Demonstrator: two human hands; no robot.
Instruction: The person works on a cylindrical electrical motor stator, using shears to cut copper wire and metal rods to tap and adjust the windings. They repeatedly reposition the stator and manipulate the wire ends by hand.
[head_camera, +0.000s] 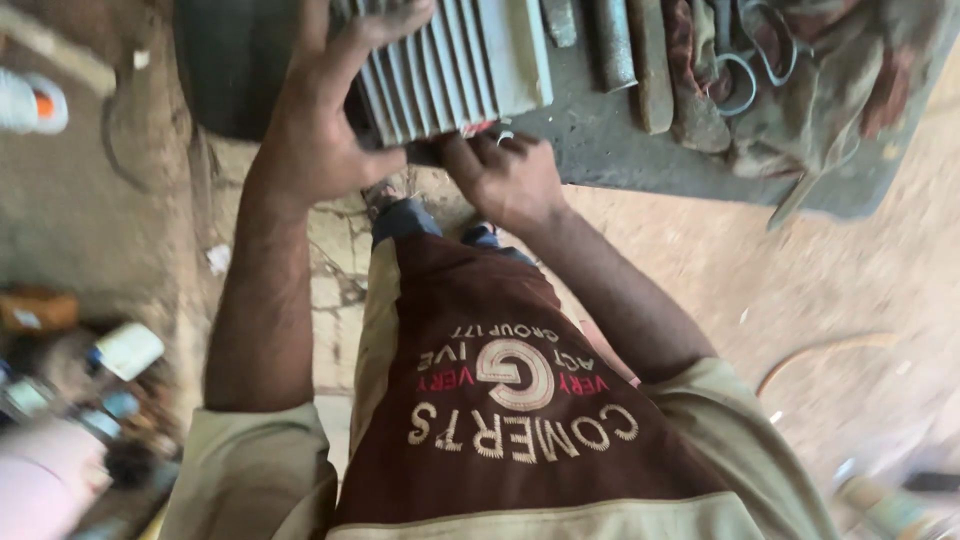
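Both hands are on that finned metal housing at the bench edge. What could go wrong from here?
1. The finned housing overhangs the bench edge above the legs; it may slip and drop.
2. Left hand fingers lie across the fins, right hand beneath: pinch risk.
3. Loose tools alongside could get knocked off.

a dark grey workbench (620, 140) runs across the top of the frame. on it, at the upper middle, sits a ribbed grey metal housing (455, 65) at the bench's near edge. just to its right lie several metal bars (630, 50) side by side – then a crumpled, dirty rag (850, 70) at the upper right, with metal rings (745, 70) lying at its left edge. below the bench is a sandy dirt floor (800, 290) – a curved wire (820, 350) lies on it at the right.
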